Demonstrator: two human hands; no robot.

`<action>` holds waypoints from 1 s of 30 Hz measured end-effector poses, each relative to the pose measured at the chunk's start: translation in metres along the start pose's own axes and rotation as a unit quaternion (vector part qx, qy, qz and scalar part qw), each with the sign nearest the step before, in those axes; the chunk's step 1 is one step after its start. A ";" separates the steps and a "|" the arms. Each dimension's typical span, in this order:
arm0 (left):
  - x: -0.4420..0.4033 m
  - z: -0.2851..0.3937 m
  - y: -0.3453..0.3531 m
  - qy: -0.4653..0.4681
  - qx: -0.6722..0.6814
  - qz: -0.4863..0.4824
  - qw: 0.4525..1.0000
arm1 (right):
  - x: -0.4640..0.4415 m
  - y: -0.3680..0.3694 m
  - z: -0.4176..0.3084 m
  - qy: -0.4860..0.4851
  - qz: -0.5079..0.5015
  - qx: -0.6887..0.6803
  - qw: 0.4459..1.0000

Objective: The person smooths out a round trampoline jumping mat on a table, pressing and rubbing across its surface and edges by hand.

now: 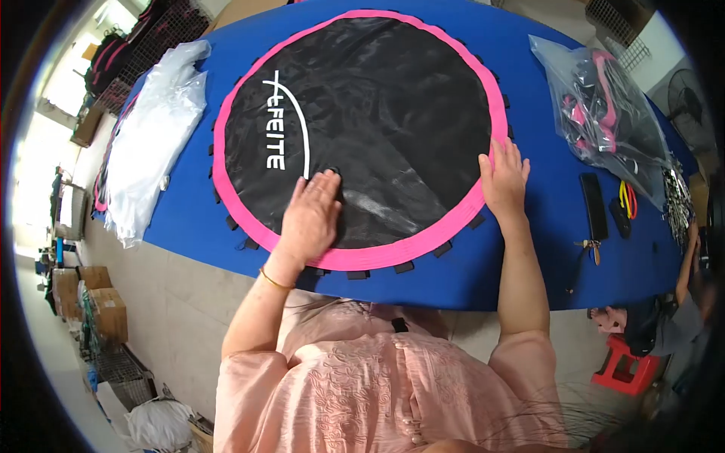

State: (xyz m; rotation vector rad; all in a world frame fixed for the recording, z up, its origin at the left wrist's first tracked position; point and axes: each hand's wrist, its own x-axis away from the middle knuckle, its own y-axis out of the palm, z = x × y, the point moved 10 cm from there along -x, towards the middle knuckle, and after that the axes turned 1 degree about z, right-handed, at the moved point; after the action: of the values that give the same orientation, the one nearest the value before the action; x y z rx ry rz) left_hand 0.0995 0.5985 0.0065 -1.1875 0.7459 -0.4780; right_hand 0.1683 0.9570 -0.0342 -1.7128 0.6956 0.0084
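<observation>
A round black mat (377,113) with a pink border and dark tabs round its edge lies on the blue table (189,215). White lettering and a curved white line mark its left part. My left hand (312,215) rests on the lower left of the black fabric, fingers extended, with a small dark patch beside the fingertips. On the pink border at the right lies my right hand (504,177), its fingers spread and holding nothing.
Clear plastic bags (155,143) lie at the table's left. At the right are a bag with black and pink material (604,113), a black strip (593,205) and yellow and red loops (627,198). A co-worker's arm (687,264) and a red stool (626,366) are beyond.
</observation>
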 end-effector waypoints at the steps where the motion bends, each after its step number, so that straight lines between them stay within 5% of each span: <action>1: -0.004 -0.002 0.005 0.005 0.004 -0.009 1.000 | 0.000 0.001 -0.001 0.003 -0.004 0.003 1.000; 11: -0.065 0.131 0.058 0.147 0.127 -0.045 0.980 | 0.001 -0.004 -0.001 -0.017 0.034 -0.019 0.999; 24: -0.035 0.066 0.013 0.103 0.206 -0.017 0.973 | 0.000 -0.002 0.002 -0.005 0.022 -0.018 1.000; 30: 0.020 -0.046 -0.035 -0.089 0.092 0.092 0.988 | 0.004 -0.018 -0.008 0.004 0.080 0.019 0.997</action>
State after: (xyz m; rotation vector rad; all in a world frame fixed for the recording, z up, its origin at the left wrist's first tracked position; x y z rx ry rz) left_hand 0.0801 0.5434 0.0260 -0.9656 0.6352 -0.2764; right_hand 0.1764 0.9495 -0.0178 -1.6178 0.8318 0.1004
